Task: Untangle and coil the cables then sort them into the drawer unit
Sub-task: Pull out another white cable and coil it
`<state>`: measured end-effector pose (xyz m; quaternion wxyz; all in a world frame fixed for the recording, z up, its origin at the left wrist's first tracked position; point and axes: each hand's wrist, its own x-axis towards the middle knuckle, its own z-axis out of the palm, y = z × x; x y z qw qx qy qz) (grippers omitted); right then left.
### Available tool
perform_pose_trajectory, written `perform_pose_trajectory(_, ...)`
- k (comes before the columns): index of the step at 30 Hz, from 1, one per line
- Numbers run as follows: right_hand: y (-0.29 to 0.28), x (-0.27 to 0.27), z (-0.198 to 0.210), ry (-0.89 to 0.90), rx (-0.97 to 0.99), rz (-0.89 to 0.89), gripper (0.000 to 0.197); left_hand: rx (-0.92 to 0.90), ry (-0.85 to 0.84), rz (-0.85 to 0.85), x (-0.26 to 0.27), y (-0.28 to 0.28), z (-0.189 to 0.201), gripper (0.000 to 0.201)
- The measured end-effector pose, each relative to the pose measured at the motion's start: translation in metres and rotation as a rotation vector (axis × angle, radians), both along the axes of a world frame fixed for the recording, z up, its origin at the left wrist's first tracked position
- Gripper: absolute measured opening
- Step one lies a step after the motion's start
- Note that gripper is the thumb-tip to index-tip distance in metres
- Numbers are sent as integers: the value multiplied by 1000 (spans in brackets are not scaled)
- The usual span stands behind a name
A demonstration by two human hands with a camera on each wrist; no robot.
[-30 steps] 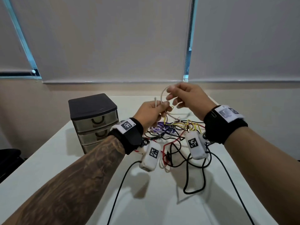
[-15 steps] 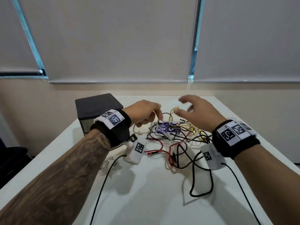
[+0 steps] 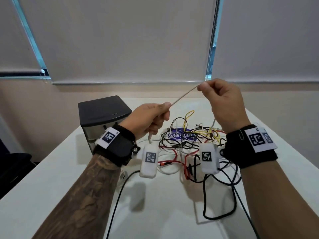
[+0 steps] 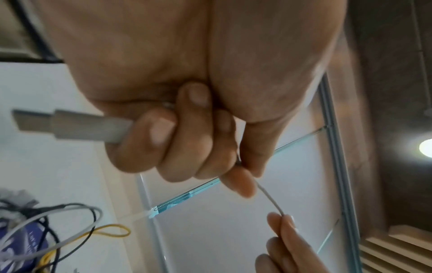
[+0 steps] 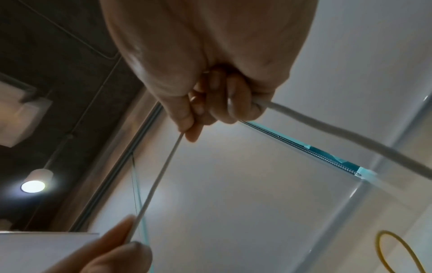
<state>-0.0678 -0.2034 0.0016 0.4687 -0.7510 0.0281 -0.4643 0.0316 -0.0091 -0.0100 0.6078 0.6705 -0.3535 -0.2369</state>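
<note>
A thin white cable (image 3: 183,96) is stretched taut in the air between both hands. My left hand (image 3: 150,118) grips it near its plug end (image 4: 70,127), which sticks out below the curled fingers. My right hand (image 3: 222,99), higher and to the right, pinches the cable (image 5: 158,177) between thumb and fingers; the rest trails down toward the table. Under the hands lies a tangle of black, red, yellow and white cables (image 3: 191,144). The dark-topped drawer unit (image 3: 101,111) stands at the left, its drawers mostly hidden behind my left wrist.
The white table (image 3: 164,204) runs toward me with a black cable loop (image 3: 219,200) near its right front. A purple packet (image 3: 181,135) lies under the tangle. Window blinds and a wall stand behind the table. A dark chair (image 3: 13,163) is at far left.
Half a second ago both hands hovered low over the tangle. Now they are raised, each holding the white cable, which is pulled straight between them.
</note>
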Motion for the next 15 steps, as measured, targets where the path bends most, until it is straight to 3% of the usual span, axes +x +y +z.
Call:
perform_pose_trajectory(4, -7, 15, -15, -22, 44, -98, 20, -18, 111, -78, 4, -7, -17, 34)
perform_pose_trajectory(7, -18, 22, -28, 20, 82, -148, 20, -154, 268, -229, 7, -4, -16, 27)
perform_pose_trajectory(11, -15, 28, -48, 218, 67, -72, 15, -409, 373, -337, 8, -4, -3, 21)
perform_pose_trajectory(15, 10, 33, -62, 470, -99, 83, 18, -612, 401, -271, 16, -5, -1, 21)
